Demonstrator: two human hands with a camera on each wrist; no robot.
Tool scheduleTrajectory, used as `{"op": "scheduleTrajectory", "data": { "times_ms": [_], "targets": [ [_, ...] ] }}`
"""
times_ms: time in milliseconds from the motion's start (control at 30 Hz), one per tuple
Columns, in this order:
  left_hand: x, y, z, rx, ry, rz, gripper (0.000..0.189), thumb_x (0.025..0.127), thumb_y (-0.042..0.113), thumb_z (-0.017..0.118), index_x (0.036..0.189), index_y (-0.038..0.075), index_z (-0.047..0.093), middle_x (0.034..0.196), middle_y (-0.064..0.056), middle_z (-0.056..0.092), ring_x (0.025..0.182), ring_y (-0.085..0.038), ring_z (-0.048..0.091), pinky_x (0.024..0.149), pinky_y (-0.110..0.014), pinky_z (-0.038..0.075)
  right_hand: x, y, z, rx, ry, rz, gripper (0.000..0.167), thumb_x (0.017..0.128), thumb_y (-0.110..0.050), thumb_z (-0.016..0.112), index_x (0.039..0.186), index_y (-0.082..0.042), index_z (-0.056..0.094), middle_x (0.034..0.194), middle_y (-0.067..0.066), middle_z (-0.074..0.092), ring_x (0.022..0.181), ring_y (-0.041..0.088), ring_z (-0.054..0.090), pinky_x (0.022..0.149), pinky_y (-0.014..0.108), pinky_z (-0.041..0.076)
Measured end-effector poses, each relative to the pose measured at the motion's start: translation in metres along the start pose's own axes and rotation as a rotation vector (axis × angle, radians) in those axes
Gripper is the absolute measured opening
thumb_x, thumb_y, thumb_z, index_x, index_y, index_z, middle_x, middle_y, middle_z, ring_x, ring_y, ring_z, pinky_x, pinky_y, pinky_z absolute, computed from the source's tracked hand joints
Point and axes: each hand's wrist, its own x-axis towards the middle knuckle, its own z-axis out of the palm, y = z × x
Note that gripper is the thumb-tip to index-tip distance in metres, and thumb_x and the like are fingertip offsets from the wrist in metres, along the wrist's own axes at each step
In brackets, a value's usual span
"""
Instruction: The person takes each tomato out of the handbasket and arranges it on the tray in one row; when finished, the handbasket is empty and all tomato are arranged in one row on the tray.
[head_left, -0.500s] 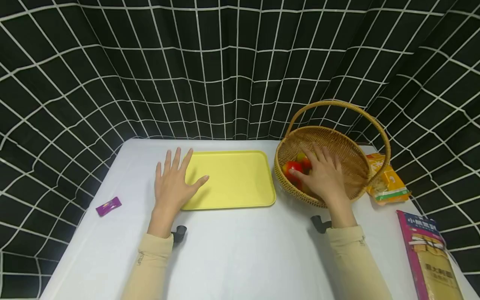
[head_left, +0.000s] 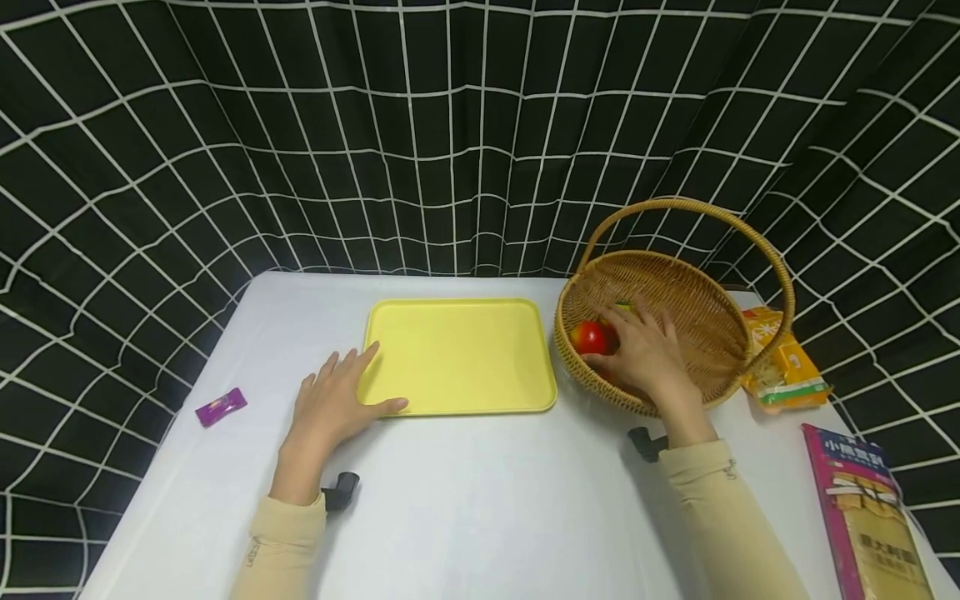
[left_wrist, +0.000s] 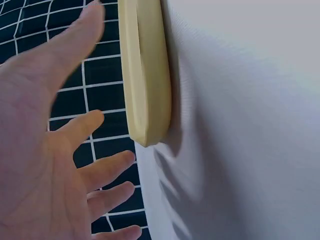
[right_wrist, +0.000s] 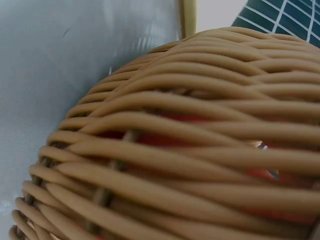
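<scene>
in one basket [head_left: 701,317], one hand [head_left: 647,357] is beside one red fruit [head_left: 588,337].

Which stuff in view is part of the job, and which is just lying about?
Likely in the job:
- red fruit, by the right hand
- basket holding it
- yellow tray, near the left hand

Probably just lying about:
- purple packet
- orange bag
- pink-edged packet

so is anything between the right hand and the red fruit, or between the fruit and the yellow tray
Nothing visible stands between the right hand and the red fruit. Between the fruit and the yellow tray, the wall of the basket on the tray side stands in the way.
</scene>
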Motion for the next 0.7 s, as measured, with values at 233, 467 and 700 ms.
{"op": "scheduleTrajectory", "data": {
  "times_ms": [233, 467, 700],
  "targets": [
    [-0.012, -0.005, 0.002, -0.060, -0.028, 0.007, 0.098, 0.085, 0.055, 0.084, 0.165, 0.017, 0.041, 0.167, -0.022, 0.042, 0.159, -0.055, 0.021, 0.123, -0.078, 0.018, 0.001, -0.001, 0.002, -0.001, -0.049, -0.014, 0.081, 0.095, -0.038, 0.078, 0.164, -0.019, 0.041, 0.170, 0.023, 0.036, 0.162, 0.051, 0.013, 0.128, 0.073, -0.006],
    [-0.019, -0.007, 0.009, -0.091, -0.004, -0.014, 0.080, 0.091, 0.039, 0.083, 0.159, 0.013, 0.050, 0.164, -0.024, 0.044, 0.158, -0.055, 0.023, 0.126, -0.075, 0.018, 0.002, -0.004, 0.003, -0.009, -0.060, -0.012, 0.073, 0.098, -0.036, 0.076, 0.161, -0.017, 0.045, 0.165, 0.025, 0.043, 0.162, 0.049, 0.016, 0.129, 0.072, -0.007],
    [-0.020, -0.009, 0.013, -0.090, 0.023, -0.023, 0.071, 0.094, 0.040, 0.079, 0.153, 0.009, 0.057, 0.164, -0.026, 0.043, 0.156, -0.054, 0.029, 0.123, -0.076, 0.023, 0.002, -0.004, 0.005, -0.031, -0.028, -0.015, 0.070, 0.098, -0.036, 0.077, 0.158, -0.014, 0.049, 0.161, 0.026, 0.048, 0.161, 0.048, 0.021, 0.129, 0.072, -0.005]
  ]
}}
